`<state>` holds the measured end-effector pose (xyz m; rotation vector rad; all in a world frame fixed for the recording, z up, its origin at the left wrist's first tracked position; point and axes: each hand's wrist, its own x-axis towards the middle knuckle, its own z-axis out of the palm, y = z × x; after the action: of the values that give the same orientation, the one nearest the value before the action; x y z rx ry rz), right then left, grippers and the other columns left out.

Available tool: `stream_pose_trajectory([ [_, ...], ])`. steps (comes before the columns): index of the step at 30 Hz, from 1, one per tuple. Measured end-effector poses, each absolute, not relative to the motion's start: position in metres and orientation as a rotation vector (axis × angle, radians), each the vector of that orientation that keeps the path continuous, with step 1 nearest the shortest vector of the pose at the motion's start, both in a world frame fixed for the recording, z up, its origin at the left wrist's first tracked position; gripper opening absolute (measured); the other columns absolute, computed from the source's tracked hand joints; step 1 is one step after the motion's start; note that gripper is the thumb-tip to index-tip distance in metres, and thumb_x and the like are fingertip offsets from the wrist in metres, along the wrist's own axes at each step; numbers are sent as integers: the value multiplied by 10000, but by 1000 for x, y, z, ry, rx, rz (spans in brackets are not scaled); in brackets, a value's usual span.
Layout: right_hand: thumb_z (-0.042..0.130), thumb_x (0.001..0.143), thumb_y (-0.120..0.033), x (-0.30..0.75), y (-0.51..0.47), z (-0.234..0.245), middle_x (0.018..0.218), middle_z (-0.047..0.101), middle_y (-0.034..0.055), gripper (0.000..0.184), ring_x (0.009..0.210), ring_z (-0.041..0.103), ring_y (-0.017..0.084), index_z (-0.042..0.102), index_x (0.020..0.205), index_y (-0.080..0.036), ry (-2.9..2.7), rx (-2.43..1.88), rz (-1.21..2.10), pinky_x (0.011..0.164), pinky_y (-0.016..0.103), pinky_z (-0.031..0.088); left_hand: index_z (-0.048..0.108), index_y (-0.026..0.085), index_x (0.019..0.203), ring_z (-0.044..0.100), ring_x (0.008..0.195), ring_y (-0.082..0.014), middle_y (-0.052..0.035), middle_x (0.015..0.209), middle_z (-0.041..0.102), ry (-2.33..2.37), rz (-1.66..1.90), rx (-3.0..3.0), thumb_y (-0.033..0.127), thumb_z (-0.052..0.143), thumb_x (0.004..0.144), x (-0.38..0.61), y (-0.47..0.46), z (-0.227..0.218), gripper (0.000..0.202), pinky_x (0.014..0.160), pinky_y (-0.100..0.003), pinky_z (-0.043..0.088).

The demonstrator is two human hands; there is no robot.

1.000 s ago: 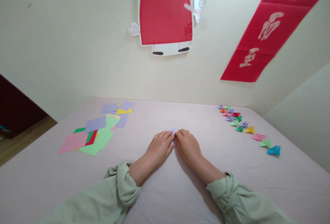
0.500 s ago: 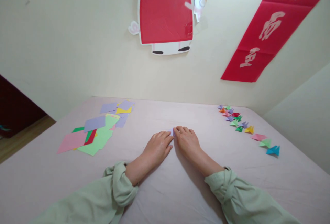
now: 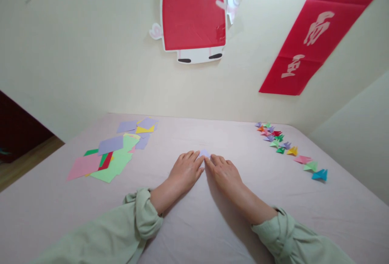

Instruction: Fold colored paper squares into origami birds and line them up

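A small piece of folded purple paper (image 3: 204,153) lies on the covered surface in the middle, its upper part showing between my fingertips. My left hand (image 3: 187,169) is on its left side, fingers bent and close together, with index finger and thumb at the paper's lower edge. From the right, my right hand (image 3: 224,171) presses its fingertips on the lower right part of the same paper. Both hands are closed on it, palms down, and their tips nearly meet. The paper's lower part is hidden under the fingers.
Loose coloured paper sheets lie at left, among them a pink sheet (image 3: 84,166) and a light green sheet (image 3: 117,166). Along the right runs a row of small folded paper figures, ending with a blue figure (image 3: 320,175) nearest me. A wall (image 3: 121,73) stands behind.
My right hand has shifted slightly right and down, and more of the purple paper shows above the fingertips. My left hand stays almost in place. The view has moved a little.
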<state>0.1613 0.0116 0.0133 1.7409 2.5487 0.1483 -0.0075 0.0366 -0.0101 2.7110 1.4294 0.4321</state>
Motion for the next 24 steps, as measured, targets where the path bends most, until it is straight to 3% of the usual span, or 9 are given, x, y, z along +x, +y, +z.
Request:
stream_pose_trajectory([
  [6,435,918,-109,161,17,14,1189,590,125,353,1047,544,247,526,1251,-182,2501,1816,128,784,345,406,547,235,1261,460,1261,-292,-126,1369,520,1368,418,2696,330,540,884,-11,33,-5,388,1029,-456,371],
  [10,414,898,-59,153,19,14,1112,608,145,298,1010,549,260,595,1122,-136,2447,1867,133,778,360,411,582,251,1179,467,1250,-259,-98,1341,535,1336,420,2681,271,530,891,-15,33,-6,293,1025,-424,378],
  [14,417,896,-59,153,22,11,1067,608,149,254,984,545,260,609,1050,-120,2455,1952,168,778,350,407,585,231,1071,512,1156,-229,-71,1213,588,1343,491,2628,209,538,877,-13,39,-5,201,973,-382,410],
  [19,439,909,-86,163,28,5,1045,616,90,212,947,540,211,600,1018,-170,2610,2059,48,779,302,390,559,199,1020,551,981,-216,-58,1017,616,1417,589,2528,213,555,860,-6,56,-5,161,863,-351,442],
  [24,442,914,-102,153,18,3,993,635,63,198,916,547,191,618,967,-176,2881,1909,-164,799,295,388,609,203,960,548,987,-200,-44,991,645,1279,636,2540,139,489,877,-13,67,-8,159,901,-349,416],
])
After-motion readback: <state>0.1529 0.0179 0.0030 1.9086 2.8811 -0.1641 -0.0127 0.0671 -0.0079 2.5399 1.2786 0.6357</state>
